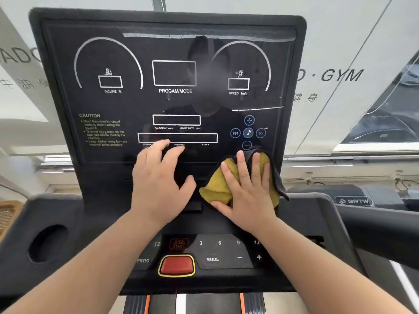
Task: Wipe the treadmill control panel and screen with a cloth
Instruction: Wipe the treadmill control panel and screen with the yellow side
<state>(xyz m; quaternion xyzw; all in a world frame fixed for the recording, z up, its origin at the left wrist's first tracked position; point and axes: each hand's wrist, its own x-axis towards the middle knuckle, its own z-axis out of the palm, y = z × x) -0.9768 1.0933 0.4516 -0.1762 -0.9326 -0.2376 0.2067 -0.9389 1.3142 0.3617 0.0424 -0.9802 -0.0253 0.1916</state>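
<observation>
The black treadmill screen (pixel 127 105) fills the upper view, with white dials and display boxes printed on it. Below it lies the control panel (pixel 226 257) with number keys, a MODE key and a red stop button (pixel 176 265). A yellow cloth (pixel 215 186) with a dark grey edge lies against the screen's lower right, just under the round music buttons (pixel 248 133). My right hand (pixel 246 189) presses flat on the cloth with fingers spread. My left hand (pixel 158 177) rests open on the lower middle of the screen, fingers straight, holding nothing.
A cup-holder hole (pixel 47 243) sits in the console's left wing. A grey handrail with a logo (pixel 353 201) runs off to the right. A frosted window with gym lettering (pixel 340 75) stands behind the console. The belt's front edge (pixel 204 304) shows at the bottom.
</observation>
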